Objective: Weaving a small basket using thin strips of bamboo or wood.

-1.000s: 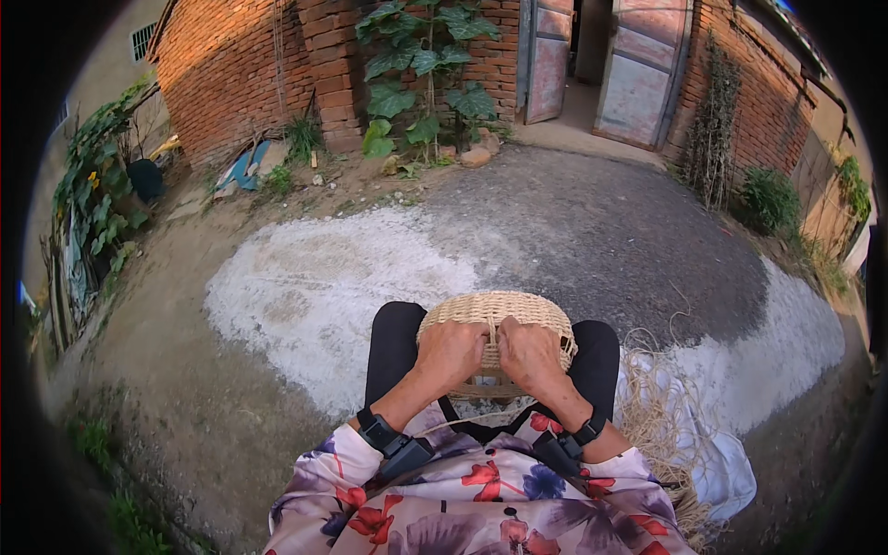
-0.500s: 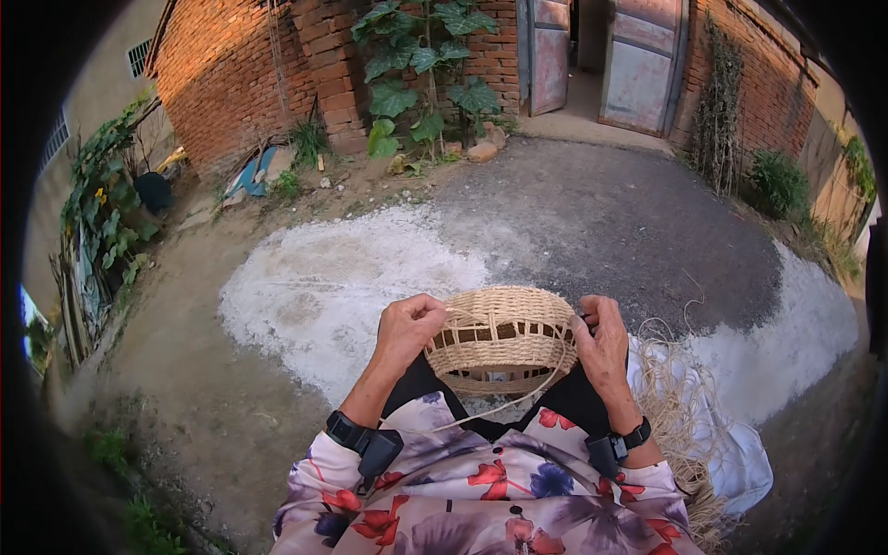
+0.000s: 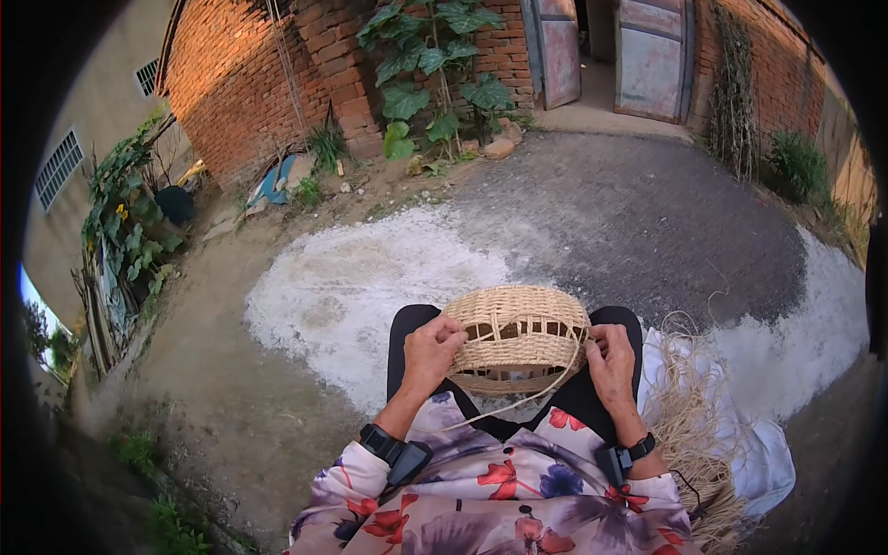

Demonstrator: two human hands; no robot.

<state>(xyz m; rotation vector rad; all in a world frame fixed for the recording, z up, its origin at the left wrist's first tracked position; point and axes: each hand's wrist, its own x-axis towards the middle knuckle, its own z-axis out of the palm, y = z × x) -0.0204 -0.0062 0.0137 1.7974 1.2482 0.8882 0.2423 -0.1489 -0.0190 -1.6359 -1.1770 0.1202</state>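
The woven basket [image 3: 518, 338] sits between left hand [image 3: 430, 351] and right hand [image 3: 612, 363], each grip closed on its rim.

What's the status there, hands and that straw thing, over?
Left hand and right hand both gripping the half-woven straw basket on the lap. Loose strand trailing beneath it. Straw bundle lying at the right. Nothing in the way.
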